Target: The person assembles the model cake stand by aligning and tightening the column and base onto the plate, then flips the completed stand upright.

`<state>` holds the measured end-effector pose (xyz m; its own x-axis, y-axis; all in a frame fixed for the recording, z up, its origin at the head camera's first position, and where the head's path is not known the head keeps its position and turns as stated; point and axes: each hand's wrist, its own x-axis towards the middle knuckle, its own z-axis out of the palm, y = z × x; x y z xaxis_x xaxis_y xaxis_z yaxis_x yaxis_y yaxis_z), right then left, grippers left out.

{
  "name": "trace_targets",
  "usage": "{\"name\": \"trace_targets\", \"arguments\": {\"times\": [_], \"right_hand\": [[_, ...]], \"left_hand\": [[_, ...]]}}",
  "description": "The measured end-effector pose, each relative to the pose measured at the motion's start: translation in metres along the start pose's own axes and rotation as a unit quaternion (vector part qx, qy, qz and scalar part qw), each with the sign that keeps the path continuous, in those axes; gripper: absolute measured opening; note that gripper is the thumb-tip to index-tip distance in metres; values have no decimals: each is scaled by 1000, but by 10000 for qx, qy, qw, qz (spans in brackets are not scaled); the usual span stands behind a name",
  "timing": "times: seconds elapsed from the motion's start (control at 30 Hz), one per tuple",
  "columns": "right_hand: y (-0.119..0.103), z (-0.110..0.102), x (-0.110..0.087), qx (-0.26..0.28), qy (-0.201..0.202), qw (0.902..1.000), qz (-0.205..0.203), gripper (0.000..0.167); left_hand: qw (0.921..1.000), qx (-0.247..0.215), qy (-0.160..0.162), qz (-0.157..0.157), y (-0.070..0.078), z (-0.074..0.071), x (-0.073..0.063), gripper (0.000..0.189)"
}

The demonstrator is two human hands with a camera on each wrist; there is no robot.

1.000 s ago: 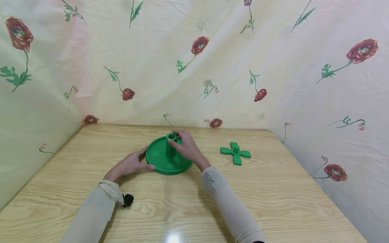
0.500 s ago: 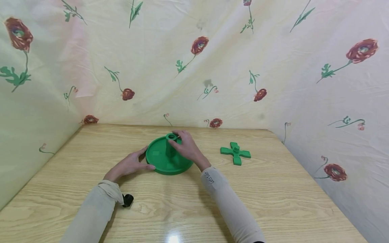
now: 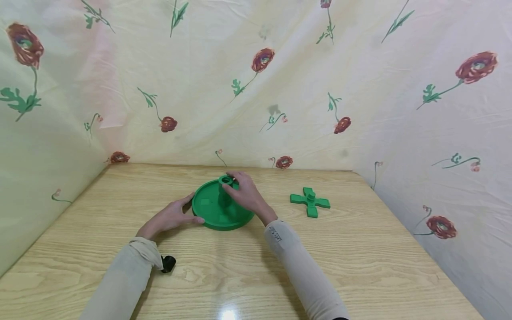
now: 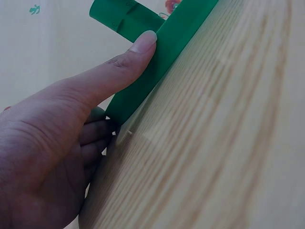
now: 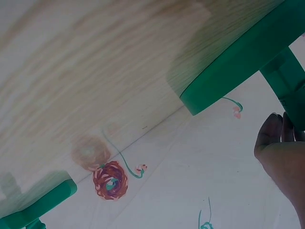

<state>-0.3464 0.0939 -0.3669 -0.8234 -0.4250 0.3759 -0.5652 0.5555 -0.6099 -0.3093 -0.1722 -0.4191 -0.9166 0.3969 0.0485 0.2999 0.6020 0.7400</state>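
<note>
A green round tray (image 3: 210, 215) with a raised rim lies flat on the wooden table, and a hollow green tube (image 3: 225, 192) stands upright near its middle. My left hand (image 3: 172, 216) holds the tray's left edge, thumb at the front and fingers further back; the left wrist view shows the thumb against the tray's side wall (image 4: 178, 47). From the right, my right hand (image 3: 247, 194) grips the upper part of the tube, with the thumb on its near side. In the right wrist view only some fingertips of that right hand (image 5: 281, 155) show beside the tube (image 5: 283, 78).
A green cross-shaped piece (image 3: 311, 202) with a central peg lies on the table (image 3: 360, 258) to the right of the tray. Floral cloth (image 3: 208, 89) hangs behind and along both sides. A small black object (image 3: 168, 264) sits at the left cuff.
The right thumb has shifted very slightly to the right on the tube. The tray, the left hand and the cross-shaped piece have not moved.
</note>
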Motion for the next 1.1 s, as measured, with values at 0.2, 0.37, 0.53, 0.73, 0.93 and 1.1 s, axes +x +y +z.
{"name": "trace_targets", "arguments": {"times": [0.2,0.37,0.53,0.73,0.93,1.1], "right_hand": [[-1,1,0,95,86,9998,153,47],[-2,0,-1,32,48,9999,133,48],[-1,-1,0,-2,-48,10000,-28,48],[-1,0,1,64,39,9999,72,47],[-1,1,0,58,78,9998,179,49],[1,0,0,29,26,10000,-3,47]], "left_hand": [[10000,24,-6,-17,0,0,0,110],[10000,38,-1,-16,0,-1,0,110],[10000,21,11,-5,0,-1,0,110],[10000,-21,-19,-1,0,-1,-1,111],[10000,-88,-37,-11,-1,0,0,111],[10000,-73,-29,-20,-1,0,1,111]]}}
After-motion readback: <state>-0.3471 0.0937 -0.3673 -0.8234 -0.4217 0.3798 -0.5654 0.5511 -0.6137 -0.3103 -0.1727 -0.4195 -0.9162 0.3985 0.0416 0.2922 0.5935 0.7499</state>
